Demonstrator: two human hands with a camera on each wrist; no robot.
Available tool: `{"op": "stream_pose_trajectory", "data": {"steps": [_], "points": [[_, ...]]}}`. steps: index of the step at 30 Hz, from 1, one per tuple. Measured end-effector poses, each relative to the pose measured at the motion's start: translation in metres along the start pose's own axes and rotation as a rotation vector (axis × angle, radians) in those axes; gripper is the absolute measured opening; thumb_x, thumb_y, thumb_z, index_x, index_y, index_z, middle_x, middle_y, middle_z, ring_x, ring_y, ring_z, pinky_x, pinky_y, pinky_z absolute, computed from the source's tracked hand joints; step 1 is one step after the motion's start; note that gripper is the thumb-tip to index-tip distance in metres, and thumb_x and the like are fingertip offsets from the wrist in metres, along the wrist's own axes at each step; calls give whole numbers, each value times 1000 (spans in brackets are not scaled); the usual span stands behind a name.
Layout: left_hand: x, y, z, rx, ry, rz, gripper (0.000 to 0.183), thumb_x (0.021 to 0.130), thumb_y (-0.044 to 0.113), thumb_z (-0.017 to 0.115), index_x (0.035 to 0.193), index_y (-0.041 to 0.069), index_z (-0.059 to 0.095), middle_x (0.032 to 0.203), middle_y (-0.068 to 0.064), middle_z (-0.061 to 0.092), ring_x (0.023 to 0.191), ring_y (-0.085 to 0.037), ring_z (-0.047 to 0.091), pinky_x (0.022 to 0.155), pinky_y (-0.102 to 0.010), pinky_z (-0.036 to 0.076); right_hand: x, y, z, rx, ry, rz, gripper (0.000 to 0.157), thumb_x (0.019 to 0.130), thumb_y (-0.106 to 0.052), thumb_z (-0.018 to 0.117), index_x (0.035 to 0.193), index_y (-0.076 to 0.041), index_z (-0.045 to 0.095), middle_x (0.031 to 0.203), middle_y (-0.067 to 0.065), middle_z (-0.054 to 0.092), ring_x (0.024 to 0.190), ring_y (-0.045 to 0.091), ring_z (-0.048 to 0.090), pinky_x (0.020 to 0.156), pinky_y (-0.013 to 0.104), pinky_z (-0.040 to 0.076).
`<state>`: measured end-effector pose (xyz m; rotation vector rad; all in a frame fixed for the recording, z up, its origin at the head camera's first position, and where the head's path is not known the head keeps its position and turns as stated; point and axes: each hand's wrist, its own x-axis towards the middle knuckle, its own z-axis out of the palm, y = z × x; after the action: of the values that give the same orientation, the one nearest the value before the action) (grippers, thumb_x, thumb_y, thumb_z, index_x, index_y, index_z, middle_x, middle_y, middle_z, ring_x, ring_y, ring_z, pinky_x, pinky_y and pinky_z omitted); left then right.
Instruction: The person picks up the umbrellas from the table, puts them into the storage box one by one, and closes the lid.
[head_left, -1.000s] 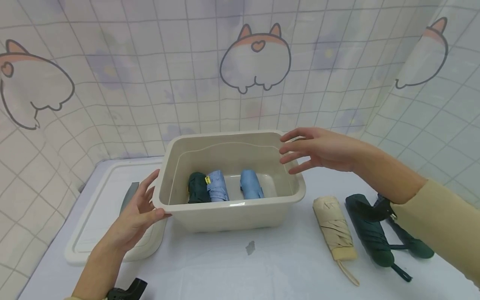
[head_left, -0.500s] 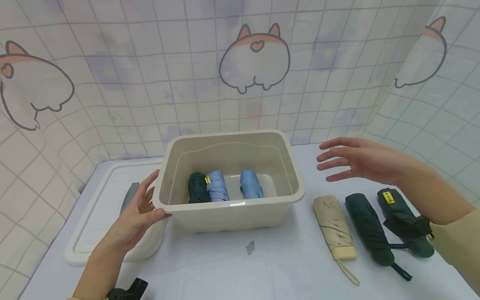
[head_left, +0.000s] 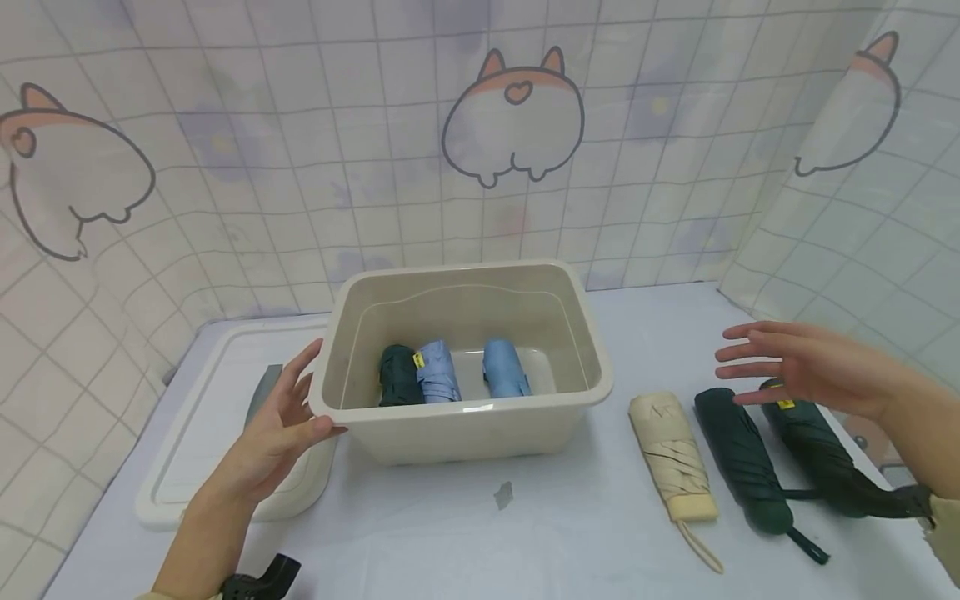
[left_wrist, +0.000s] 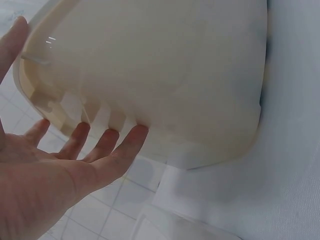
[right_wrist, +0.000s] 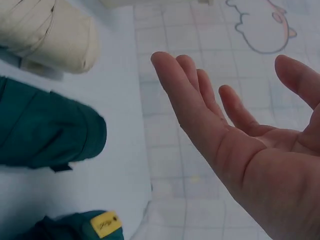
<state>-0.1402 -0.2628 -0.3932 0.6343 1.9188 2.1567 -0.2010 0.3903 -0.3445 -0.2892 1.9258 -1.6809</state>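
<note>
A beige plastic bin (head_left: 465,437) stands on the table, with three folded umbrellas inside: a dark green umbrella (head_left: 400,377), a periwinkle umbrella (head_left: 437,373) and a light blue umbrella (head_left: 505,369). My left hand (head_left: 258,454) touches the bin's left front corner; its fairly straight fingers (left_wrist: 117,155) meet the outer wall below the rim. Over the right side of the table hovers my right hand (head_left: 813,367), fingers spread and holding nothing. Beneath and beside it lie a beige folded umbrella (head_left: 670,450), a dark green one (head_left: 738,458) and another green umbrella (head_left: 810,446), partly covered by the hand and wrist strap.
To the left of the bin, a white lid (head_left: 210,417) with a grey handle lies flat, partly behind my left arm. A patterned tile-print curtain (head_left: 517,217) rises close behind the table. The white tablecloth (head_left: 420,533) shows a small grey patch in front of the bin.
My right hand has moved away from the bin's right rim, rightward and down toward the rightmost green umbrella. The left hand and the bin have stayed in place.
</note>
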Motion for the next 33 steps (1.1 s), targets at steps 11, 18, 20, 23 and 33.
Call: {"op": "stream_pose_trajectory", "data": {"steps": [11,18,20,23,33], "points": [[0,-2,0,2,13,-10,91,99,3,67,165,26,9,161,-18,16,140,-28,39,99,-40,51,-26,53,-49,-12,163,129,33,115,-28,31,123,-41,60,122,-17,66,109,7,66,89,41,57],[0,-2,0,11,12,-9,91,99,1,66,166,26,9,161,-18,17,140,-26,40,99,-40,50,-31,76,-63,-245,283,226,68,113,-44,30,158,4,14,140,14,56,108,9,62,93,45,54],[0,-2,-1,11,13,-8,91,98,1,66,166,26,9,161,-18,17,140,-26,40,99,-40,51,-32,81,-66,-285,298,242,79,113,-46,27,155,15,-1,153,37,33,121,31,57,100,55,49],[0,-2,-1,15,12,-6,91,99,1,66,166,26,9,161,-18,17,140,-26,40,99,-40,51,-36,89,-72,-271,309,262,80,113,-47,22,153,15,-8,155,47,-2,134,64,26,104,64,41],[-1,-2,-1,15,17,-14,92,98,4,68,165,26,9,162,-16,17,140,-26,39,99,-40,50,-47,116,-89,-93,349,322,67,112,-49,26,164,-8,15,157,42,-8,138,65,10,97,50,49]]}}
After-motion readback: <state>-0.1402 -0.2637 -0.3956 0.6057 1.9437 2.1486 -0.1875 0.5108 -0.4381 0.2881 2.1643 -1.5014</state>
